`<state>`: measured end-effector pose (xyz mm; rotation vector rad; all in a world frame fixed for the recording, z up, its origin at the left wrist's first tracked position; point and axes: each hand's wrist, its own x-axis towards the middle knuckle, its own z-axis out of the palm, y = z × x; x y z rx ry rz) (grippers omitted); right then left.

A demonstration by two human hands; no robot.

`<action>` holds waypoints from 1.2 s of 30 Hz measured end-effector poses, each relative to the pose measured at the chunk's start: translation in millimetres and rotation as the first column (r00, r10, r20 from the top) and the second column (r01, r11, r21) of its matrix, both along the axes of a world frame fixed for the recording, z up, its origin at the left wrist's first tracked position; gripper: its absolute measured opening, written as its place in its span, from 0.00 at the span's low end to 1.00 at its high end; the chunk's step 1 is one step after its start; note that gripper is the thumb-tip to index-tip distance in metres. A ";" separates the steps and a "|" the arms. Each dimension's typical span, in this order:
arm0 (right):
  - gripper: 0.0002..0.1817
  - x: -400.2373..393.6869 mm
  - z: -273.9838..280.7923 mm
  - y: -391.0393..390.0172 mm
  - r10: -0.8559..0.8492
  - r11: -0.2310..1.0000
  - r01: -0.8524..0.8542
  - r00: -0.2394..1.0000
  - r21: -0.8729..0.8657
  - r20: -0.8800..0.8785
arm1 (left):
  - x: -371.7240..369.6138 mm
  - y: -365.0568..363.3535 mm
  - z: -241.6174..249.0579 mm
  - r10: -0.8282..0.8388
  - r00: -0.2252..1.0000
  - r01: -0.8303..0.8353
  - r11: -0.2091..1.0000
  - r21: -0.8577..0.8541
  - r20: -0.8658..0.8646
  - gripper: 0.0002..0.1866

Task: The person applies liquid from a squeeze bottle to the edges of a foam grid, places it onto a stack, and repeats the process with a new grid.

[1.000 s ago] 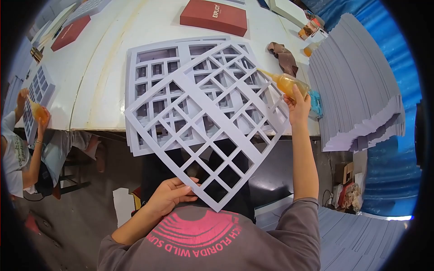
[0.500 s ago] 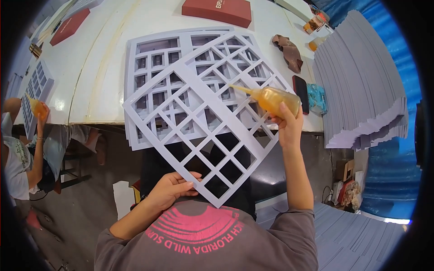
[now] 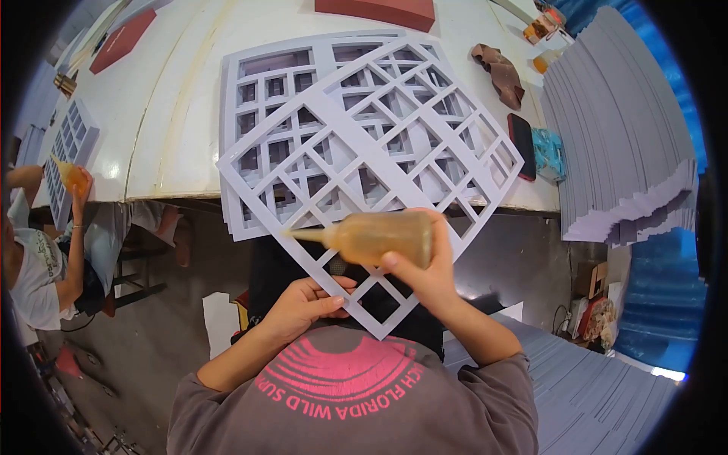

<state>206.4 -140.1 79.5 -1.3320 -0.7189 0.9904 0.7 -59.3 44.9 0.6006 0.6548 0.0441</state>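
My left hand (image 3: 307,305) grips the near corner of a white lattice sheet (image 3: 356,155) with square cut-outs, held tilted over the table edge. My right hand (image 3: 425,273) holds an amber glue bottle (image 3: 375,237) on its side, its nozzle pointing left over the sheet's near part. Under the sheet lies a stack of similar lattice sheets (image 3: 262,83) on the white table (image 3: 174,106).
A tall pile of white sheets (image 3: 618,136) rises at the right, more sheets (image 3: 591,394) lie low at the right. A black phone (image 3: 522,145), brown cloth (image 3: 500,72) and red boxes (image 3: 121,39) sit on the table. Another person (image 3: 38,250) with a glue bottle works at the left.
My right hand has brought the glue bottle from the sheet's right edge down and left to its near corner. The lattice sheet has shifted slightly right.
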 end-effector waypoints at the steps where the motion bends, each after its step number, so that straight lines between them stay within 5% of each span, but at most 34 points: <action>1: 0.36 -2.2 0.1 -0.5 0.061 0.998 -0.061 0.997 0.003 0.048 | 0.1 -0.4 0.7 -0.008 1.000 0.008 1.000 0.019 -0.006 0.17; 5: 0.37 17.1 8.8 -0.8 0.137 0.990 -0.127 0.952 0.054 -0.275 | -2.2 9.6 5.6 0.042 0.997 -0.047 0.995 0.093 0.060 0.17; 6: 0.35 24.5 15.3 -2.3 0.062 0.993 -0.018 0.916 0.114 -0.395 | -4.4 15.3 7.5 0.068 0.993 -0.078 0.991 0.105 0.098 0.17; 10: 0.22 86.2 23.4 -12.7 -0.316 0.898 0.364 0.925 0.248 -0.212 | -13.7 35.9 9.8 0.214 0.964 -0.247 0.942 0.228 0.158 0.19; 12: 0.17 125.6 19.0 -20.7 -0.530 0.800 0.552 0.834 0.236 -0.154 | -13.5 41.5 9.8 0.270 0.956 -0.289 0.938 0.193 0.117 0.19; 15: 0.21 170.5 19.3 -28.9 -0.667 0.717 0.655 0.744 0.240 -0.038 | -16.5 42.7 4.5 0.279 0.957 -0.285 0.955 0.084 0.074 0.19; 30: 0.23 199.2 -4.3 -53.0 -0.798 0.603 0.771 0.584 0.206 0.151 | -18.4 35.6 0.9 0.205 0.975 -0.206 0.979 -0.002 0.086 0.20; 36: 0.22 174.0 -0.9 -61.7 -0.709 0.703 0.695 0.702 0.153 0.065 | -11.2 34.5 4.3 0.185 0.979 -0.185 0.983 -0.008 0.088 0.22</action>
